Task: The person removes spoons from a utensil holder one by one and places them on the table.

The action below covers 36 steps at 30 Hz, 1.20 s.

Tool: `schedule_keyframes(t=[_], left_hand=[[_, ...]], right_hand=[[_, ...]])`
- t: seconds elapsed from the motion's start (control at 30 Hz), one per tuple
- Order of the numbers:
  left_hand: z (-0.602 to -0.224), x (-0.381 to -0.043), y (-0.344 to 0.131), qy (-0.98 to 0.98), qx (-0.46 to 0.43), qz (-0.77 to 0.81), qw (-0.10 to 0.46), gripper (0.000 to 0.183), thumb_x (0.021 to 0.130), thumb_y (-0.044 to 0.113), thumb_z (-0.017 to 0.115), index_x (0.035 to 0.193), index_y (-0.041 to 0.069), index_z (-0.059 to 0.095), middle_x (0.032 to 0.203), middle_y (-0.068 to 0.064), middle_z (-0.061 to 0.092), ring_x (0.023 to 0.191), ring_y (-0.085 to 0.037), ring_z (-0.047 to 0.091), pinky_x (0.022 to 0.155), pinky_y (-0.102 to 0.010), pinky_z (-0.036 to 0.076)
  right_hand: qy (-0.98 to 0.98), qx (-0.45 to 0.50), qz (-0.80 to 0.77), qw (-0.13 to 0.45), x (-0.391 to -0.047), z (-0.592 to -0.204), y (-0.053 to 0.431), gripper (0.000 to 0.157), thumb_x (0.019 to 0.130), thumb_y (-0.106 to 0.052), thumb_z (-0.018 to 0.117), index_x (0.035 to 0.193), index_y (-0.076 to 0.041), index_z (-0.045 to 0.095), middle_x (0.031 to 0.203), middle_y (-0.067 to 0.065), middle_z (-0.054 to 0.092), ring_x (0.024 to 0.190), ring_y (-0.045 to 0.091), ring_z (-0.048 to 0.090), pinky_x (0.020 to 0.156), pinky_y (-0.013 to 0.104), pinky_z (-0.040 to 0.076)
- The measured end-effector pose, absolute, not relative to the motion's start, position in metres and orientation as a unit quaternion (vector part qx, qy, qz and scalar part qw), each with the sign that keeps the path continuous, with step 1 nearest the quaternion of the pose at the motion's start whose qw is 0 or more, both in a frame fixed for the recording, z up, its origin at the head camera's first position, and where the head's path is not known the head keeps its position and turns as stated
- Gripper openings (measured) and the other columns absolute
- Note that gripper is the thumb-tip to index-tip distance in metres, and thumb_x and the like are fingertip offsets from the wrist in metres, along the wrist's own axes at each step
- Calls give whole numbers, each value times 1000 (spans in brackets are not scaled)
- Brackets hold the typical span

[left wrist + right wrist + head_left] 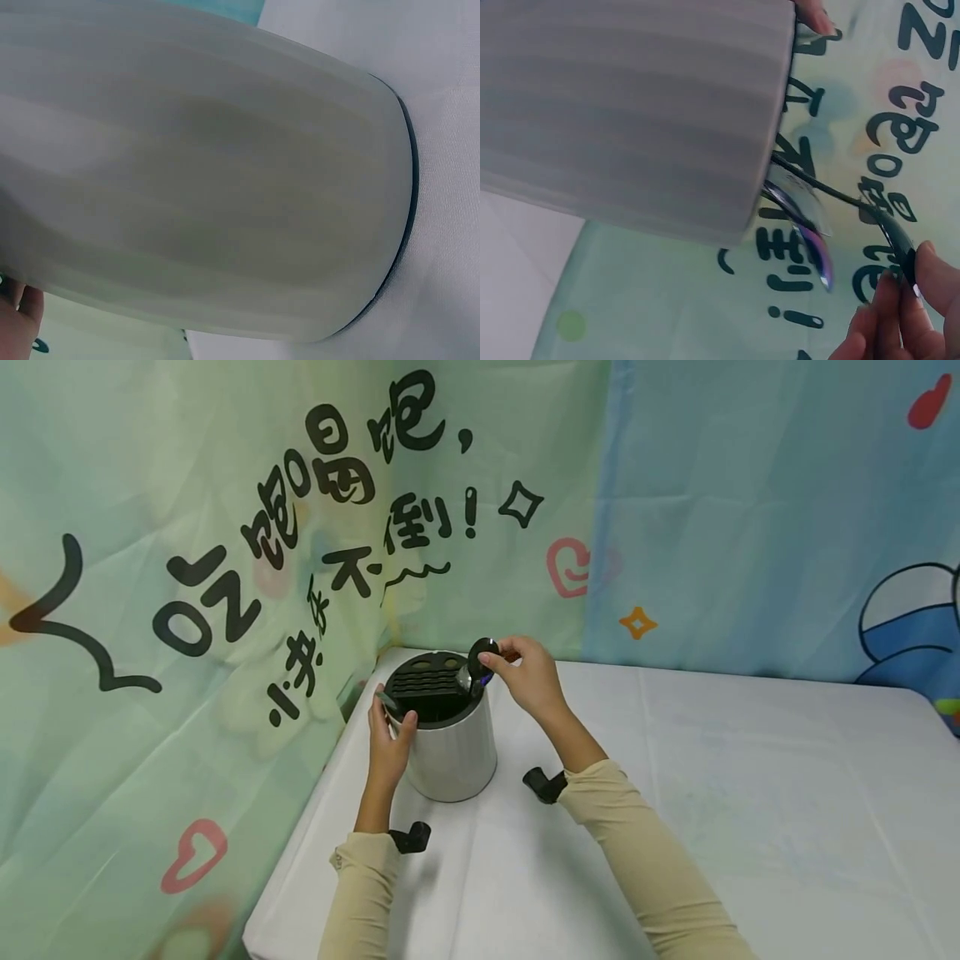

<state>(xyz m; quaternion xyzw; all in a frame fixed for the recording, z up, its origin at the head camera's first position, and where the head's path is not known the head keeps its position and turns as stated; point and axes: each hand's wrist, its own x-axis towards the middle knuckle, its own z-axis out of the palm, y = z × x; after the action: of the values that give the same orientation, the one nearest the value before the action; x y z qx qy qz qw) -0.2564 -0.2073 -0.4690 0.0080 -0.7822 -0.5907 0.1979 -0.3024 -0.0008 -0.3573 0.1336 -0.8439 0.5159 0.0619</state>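
Note:
A white cylindrical utensil holder with a black slotted top stands upright on the table. My left hand grips its rim at the left, the thumb at the front and the fingers around the side. A small shiny piece shows beside those fingers; its kind is unclear. My right hand pinches a dark spoon by its bowl, and the spoon's handle runs down into the holder. Close beside it, a silver spoon and a purple-sheened utensil stick out of the top. Their lower ends are hidden inside.
The holder stands on a white-covered table, near its back left corner. Printed cloth backdrops rise behind and along the left side. A black wrist camera sits at the left wrist, and another black camera at the right.

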Motion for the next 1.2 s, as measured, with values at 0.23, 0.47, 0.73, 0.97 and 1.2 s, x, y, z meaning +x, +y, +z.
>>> schedule_keyframes(t=[0.23, 0.47, 0.73, 0.97, 1.2], left_hand=[[-468, -255, -207, -780, 12, -596, 192, 99, 76, 73, 45, 146, 11, 13, 145, -21, 17, 138, -35, 15, 110, -54, 13], [-468, -253, -208, -779, 10, -598, 189, 89, 82, 63, 49, 147, 13, 13, 146, -20, 16, 138, -34, 15, 110, -53, 14], [-461, -250, -206, -778, 9, -602, 180, 82, 88, 48, 51, 146, 6, 12, 146, -24, 14, 138, -39, 13, 110, -53, 14], [-463, -251, -205, -782, 12, -595, 186, 90, 82, 64, 47, 146, 11, 13, 146, -21, 16, 138, -37, 15, 110, -53, 14], [-469, -254, -209, -779, 10, -600, 182, 83, 87, 52, 50, 147, 10, 12, 147, -21, 14, 138, -37, 13, 110, -53, 14]], right_hand=[[-828, 117, 545, 61, -304, -344, 8, 27, 89, -28, 59, 98, -3, 58, 87, 15, 62, 79, 20, 48, 66, 28, 35], [-816, 128, 558, 77, -303, -330, 15, 27, 89, -27, 59, 98, -2, 57, 80, 9, 58, 77, 18, 44, 63, 28, 32], [-813, 138, 557, 95, -301, -317, 18, 26, 88, -26, 61, 96, -2, 58, 78, 7, 59, 77, 16, 45, 62, 27, 30], [-814, 134, 554, 109, -301, -308, 26, 27, 88, -27, 61, 99, -3, 58, 79, 5, 59, 76, 15, 43, 61, 27, 28], [-806, 124, 567, 117, -301, -299, 35, 31, 88, -27, 60, 101, 0, 57, 82, 8, 58, 72, 14, 39, 63, 27, 28]])
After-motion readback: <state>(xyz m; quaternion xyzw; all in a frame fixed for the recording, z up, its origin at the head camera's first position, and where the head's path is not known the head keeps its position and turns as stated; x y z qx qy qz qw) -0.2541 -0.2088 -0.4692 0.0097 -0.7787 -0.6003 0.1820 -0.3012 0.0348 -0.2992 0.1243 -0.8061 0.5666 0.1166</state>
